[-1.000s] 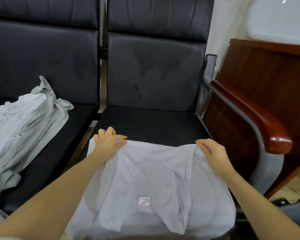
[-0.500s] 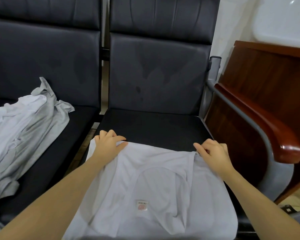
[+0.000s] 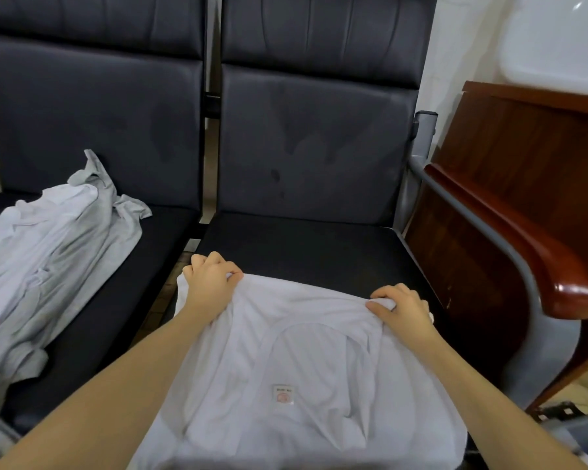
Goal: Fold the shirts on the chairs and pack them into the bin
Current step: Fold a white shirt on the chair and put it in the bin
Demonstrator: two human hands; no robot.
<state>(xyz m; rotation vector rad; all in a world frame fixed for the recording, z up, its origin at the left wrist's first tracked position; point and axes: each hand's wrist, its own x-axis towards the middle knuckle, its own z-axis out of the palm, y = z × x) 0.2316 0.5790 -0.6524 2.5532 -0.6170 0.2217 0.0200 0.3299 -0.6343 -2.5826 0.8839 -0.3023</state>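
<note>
Folding step: left hand (image 3: 211, 286) and right hand (image 3: 399, 305) both pinch the white shirt (image 3: 302, 368) far edge, 12 o'clock. Next, likely: draw edge toward 6 o'clock evenly.

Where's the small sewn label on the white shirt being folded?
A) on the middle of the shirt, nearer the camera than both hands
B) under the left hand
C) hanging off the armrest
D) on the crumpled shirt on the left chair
A: the label sits mid-shirt on the white shirt, nearer the camera than the left hand and right hand gripping its far edge.
</note>
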